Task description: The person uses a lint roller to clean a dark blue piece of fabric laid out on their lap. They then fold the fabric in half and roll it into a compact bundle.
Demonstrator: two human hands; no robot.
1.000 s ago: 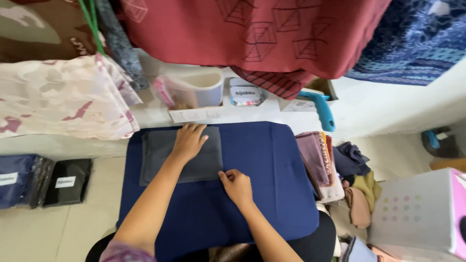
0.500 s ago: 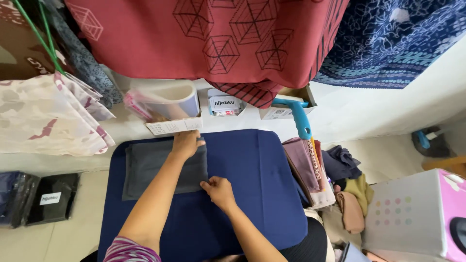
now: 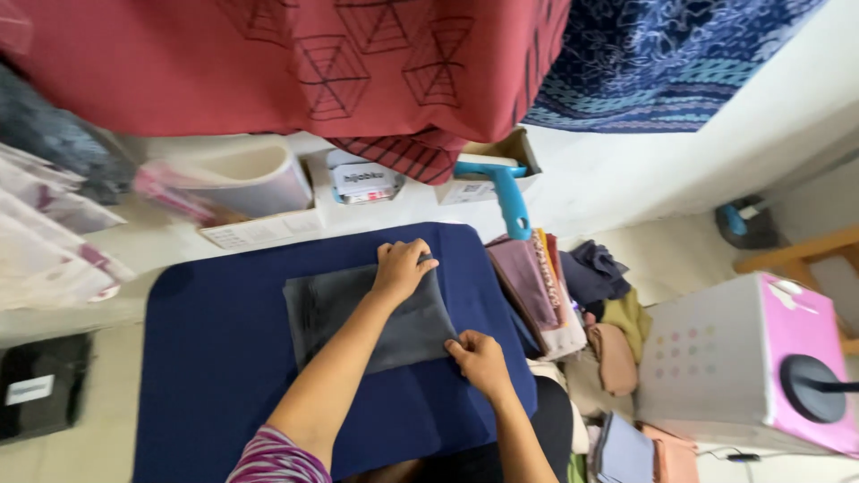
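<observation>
Much of the scene is cut off or blurred. The person's body stays below the frame; only a striped sleeve (image 3: 279,458) shows at the bottom edge. The red patterned cloth (image 3: 295,63) hanging at the top hides whatever is behind it, and the blue patterned cloth (image 3: 662,54) runs out of frame at the upper right. The pale printed fabric (image 3: 54,250) at the left edge is smeared by motion, and its pattern cannot be made out. The black packet (image 3: 40,386) at the lower left is partly cropped.

The grey folded cloth (image 3: 362,317) lies flat on the navy padded table (image 3: 215,358), towards its far right part. The left hand (image 3: 403,268) reaches forward with the forearm stretched across the cloth; its fingers curl over the cloth's far right corner, knuckles up, grasping that edge. The right hand (image 3: 479,360) sits at the near right corner, fingertips pressed down on the cloth's edge; whether its grip pinches the fabric or only presses it flat I cannot tell.

Beyond the table stand a white roll (image 3: 246,179), a small white box (image 3: 362,177) and a blue-handled tool (image 3: 506,192). To the right, a stack of folded fabrics (image 3: 537,286) leans beside the table, and a white-and-pink box (image 3: 761,358) stands further right.
</observation>
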